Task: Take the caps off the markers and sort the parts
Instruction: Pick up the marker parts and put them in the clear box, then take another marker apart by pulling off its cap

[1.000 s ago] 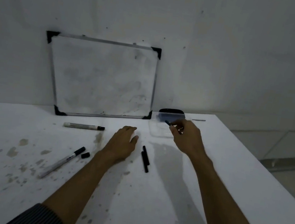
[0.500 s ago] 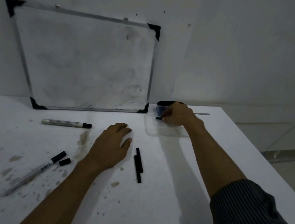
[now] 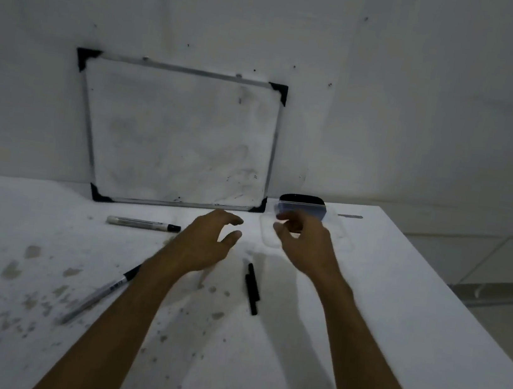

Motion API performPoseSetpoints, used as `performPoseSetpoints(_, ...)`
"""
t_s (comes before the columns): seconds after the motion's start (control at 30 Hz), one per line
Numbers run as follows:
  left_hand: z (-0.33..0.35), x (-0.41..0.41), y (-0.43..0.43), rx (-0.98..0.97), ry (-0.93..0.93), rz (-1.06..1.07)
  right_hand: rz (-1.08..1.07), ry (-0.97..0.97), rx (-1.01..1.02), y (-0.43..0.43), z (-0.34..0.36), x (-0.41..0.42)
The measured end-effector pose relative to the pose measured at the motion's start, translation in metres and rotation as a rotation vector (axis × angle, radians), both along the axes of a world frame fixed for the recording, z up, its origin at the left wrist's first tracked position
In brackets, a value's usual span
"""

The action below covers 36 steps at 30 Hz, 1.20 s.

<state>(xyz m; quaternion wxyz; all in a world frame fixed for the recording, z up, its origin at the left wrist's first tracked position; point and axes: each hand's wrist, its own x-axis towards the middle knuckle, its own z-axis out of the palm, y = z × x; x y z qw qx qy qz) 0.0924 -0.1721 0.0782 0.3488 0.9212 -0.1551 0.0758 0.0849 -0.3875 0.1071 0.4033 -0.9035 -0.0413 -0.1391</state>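
Note:
A white marker with a black cap [image 3: 142, 223] lies flat in front of the whiteboard. A second white marker [image 3: 101, 293] lies slanted at the left, its upper end partly behind my left forearm. Two thin black parts [image 3: 252, 288] lie side by side on the table between my arms. My left hand [image 3: 206, 240] hovers above the table, fingers spread, holding nothing. My right hand [image 3: 303, 242] hovers in front of a clear plastic box [image 3: 332, 234], fingers curled and apart, with nothing visible in them. The view is blurred.
A small framed whiteboard [image 3: 177, 140] leans against the wall behind the table. A black rounded object [image 3: 302, 199] sits behind the clear box. The white table [image 3: 396, 313] is stained at the left, and its right edge runs diagonally.
My right hand has drawn back from the clear box and no longer holds the black part. My left hand has lifted off the table. The camera has tilted up and back.

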Motion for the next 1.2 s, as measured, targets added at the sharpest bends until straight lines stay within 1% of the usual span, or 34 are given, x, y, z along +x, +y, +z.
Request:
performPoseSetpoints(0.13, 0.031, -0.042, 0.033, 0.061, 0.014, 0.004, 0.125, 0.129, 0.009, 0.034, -0.009, -0.053)
performPoseSetpoints(0.23, 0.032, -0.075, 0.069, 0.113, 0.013, 0.043, 0.244, 0.201, -0.04, 0.065, -0.02, -0.078)
performPoseSetpoints(0.3, 0.023, -0.093, 0.096, 0.147, 0.003, 0.107, 0.315, 0.207, -0.076, 0.089, -0.028, -0.087)
performPoseSetpoints(0.37, 0.007, -0.11, 0.122, 0.217, 0.032, 0.192, 0.366, 0.177, -0.097, 0.112, -0.035, -0.092)
performPoseSetpoints(0.43, -0.015, -0.126, 0.144, 0.234, 0.055, 0.273, 0.393, 0.107, -0.138, 0.135, -0.045, -0.091)
performPoseSetpoints(0.53, -0.047, -0.148, 0.165, 0.133, 0.05, 0.355, 0.406, -0.033, -0.293, 0.166, -0.057, -0.083)
performPoseSetpoints(0.63, -0.058, -0.152, 0.173, 0.013, 0.079, 0.382, 0.48, -0.158, -0.516, 0.191, -0.061, -0.072)
performPoseSetpoints(0.7, -0.058, -0.149, 0.177, 0.008, 0.092, 0.378, 0.525, -0.202, -0.623, 0.204, -0.059, -0.065)
performPoseSetpoints(0.77, -0.057, -0.148, 0.18, -0.003, 0.104, 0.358, 0.56, -0.209, -0.687, 0.215, -0.056, -0.058)
performPoseSetpoints(0.83, -0.056, -0.149, 0.181, -0.097, 0.132, 0.339, 0.562, -0.221, -0.696, 0.22, -0.051, -0.052)
performPoseSetpoints(0.87, -0.054, -0.149, 0.182, -0.198, 0.145, 0.338, 0.541, -0.234, -0.662, 0.22, -0.049, -0.05)
performPoseSetpoints(0.97, -0.042, -0.146, 0.179, -0.548, 0.13, 0.387, 0.415, -0.229, -0.447, 0.215, -0.037, -0.049)
performPoseSetpoints(1.1, -0.03, -0.147, 0.153, -0.831, 0.049, 0.372, 0.322, -0.118, -0.168, 0.197, -0.026, -0.073)
performPoseSetpoints(1.13, -0.031, -0.148, 0.142, -0.908, 0.028, 0.368, 0.315, -0.088, -0.118, 0.189, -0.026, -0.083)
performPoseSetpoints(1.2, -0.031, -0.149, 0.121, -1.022, 0.046, 0.364, 0.307, -0.03, -0.049, 0.173, -0.029, -0.103)
